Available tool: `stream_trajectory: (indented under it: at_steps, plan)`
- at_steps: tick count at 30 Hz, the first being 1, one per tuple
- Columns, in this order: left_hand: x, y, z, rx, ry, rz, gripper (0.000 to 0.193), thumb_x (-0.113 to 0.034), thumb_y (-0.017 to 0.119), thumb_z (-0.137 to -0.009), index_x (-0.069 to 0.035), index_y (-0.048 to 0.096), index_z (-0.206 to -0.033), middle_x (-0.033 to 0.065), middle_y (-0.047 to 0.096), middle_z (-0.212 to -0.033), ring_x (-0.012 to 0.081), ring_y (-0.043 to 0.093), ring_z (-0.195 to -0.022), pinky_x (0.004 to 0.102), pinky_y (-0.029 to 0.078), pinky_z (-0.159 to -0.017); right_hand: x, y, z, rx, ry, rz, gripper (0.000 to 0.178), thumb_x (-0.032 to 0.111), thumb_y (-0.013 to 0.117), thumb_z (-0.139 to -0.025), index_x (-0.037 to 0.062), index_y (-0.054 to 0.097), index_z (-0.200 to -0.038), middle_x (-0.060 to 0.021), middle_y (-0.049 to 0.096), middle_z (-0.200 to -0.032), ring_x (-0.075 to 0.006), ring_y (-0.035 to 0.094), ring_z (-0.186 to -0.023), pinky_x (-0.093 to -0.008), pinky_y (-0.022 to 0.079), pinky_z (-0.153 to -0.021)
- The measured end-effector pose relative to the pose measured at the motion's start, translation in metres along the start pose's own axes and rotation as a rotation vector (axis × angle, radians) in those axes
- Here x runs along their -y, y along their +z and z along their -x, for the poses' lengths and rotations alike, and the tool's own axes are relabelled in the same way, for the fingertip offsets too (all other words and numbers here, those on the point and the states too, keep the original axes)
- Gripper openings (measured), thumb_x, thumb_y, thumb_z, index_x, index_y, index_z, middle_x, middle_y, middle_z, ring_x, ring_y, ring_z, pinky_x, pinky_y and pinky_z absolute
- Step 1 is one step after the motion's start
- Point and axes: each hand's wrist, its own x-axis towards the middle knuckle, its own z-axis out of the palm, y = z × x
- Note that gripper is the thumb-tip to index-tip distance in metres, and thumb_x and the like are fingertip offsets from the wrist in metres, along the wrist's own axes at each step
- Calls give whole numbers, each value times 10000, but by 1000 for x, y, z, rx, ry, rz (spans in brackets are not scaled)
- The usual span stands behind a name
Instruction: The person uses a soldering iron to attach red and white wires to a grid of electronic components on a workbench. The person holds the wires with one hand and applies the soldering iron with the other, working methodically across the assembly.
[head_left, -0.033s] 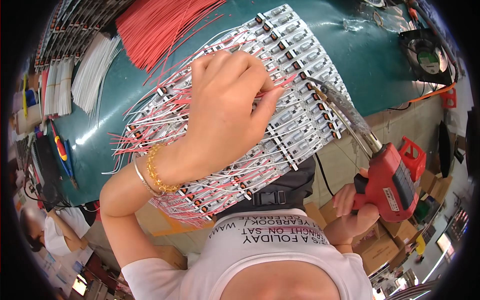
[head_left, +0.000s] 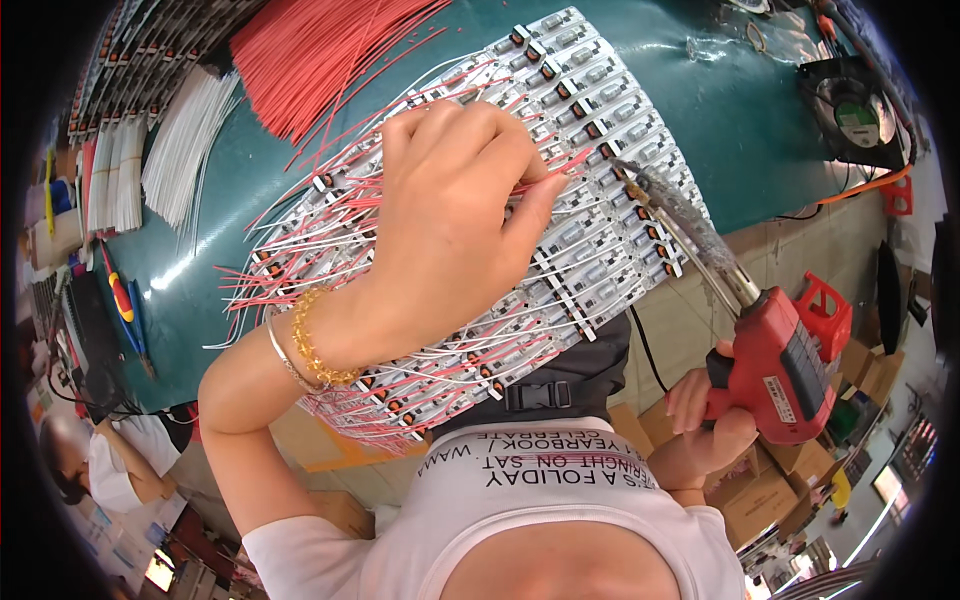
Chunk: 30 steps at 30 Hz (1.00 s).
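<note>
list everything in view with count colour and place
circuit boards: many, silver, table middle
red wires: many, red, upper left
white wires: many, white, upper left
table: one, green, under boards
fan: one, black, upper right
hand tools: count unclear, red, yellow and blue, left
boxes: several, brown, lower right
co-worker: one, white top, lower left
soldering iron: one, red, right hand
bracelets: two, yellow and silver, left wrist
left hand: one, bare, over boards
right hand: one, bare, on soldering iron

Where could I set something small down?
Green tabletop lies bare between the circuit boards and black fan; a smaller patch lies between the boards and the red-and-yellow handle. Crowded: upper left, with red wires and white wires, and under the left hand.
</note>
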Motion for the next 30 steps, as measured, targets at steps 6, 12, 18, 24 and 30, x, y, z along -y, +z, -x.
stream_trajectory:
  at_steps: [6, 12, 18, 24, 30]
  plan:
    - [0, 2, 0, 9, 27, -35, 147, -54, 695, -695, -74, 549, -689, 20, 559, -769, 206, 493, -756, 330, 316, -729, 0, 0, 4, 7, 48, 25, 730, 555, 587, -786, -79, 431, -1112, -4, 406, -455, -108, 401, -362, -235, 366, -405]
    - [0, 6, 1, -19, 54, -79, 159, -54, 699, -688, -74, 541, -689, 19, 550, -764, 209, 488, -749, 334, 319, -726, -2, 3, 6, -24, 39, 38, 705, 528, 614, -778, -74, 429, -1096, -10, 420, -464, -111, 408, -367, -242, 371, -411]
    - [0, 7, 1, -24, 66, -92, 167, -48, 701, -679, -75, 537, -687, 21, 542, -761, 211, 489, -754, 339, 322, -722, -2, -3, 5, -19, 21, 37, 754, 537, 606, -776, -95, 407, -1136, 5, 415, -456, -100, 405, -355, -233, 369, -394]
    - [-1, 2, 0, -20, 67, -97, 143, -51, 709, -678, -63, 569, -702, 20, 564, -785, 206, 512, -764, 331, 344, -726, 0, -1, 2, 18, 10, 4, 799, 543, 603, -777, -109, 385, -1183, 6, 427, -456, -101, 409, -352, -230, 366, -391]
    - [0, -15, -11, -144, 187, -12, 75, -68, 722, -695, -52, 654, -724, -5, 567, -607, 144, 518, -580, 275, 356, -693, -5, -8, 11, -77, -165, 114, 818, 561, 595, -778, -102, 382, -1206, 7, 435, -459, -100, 411, -356, -235, 368, -400]
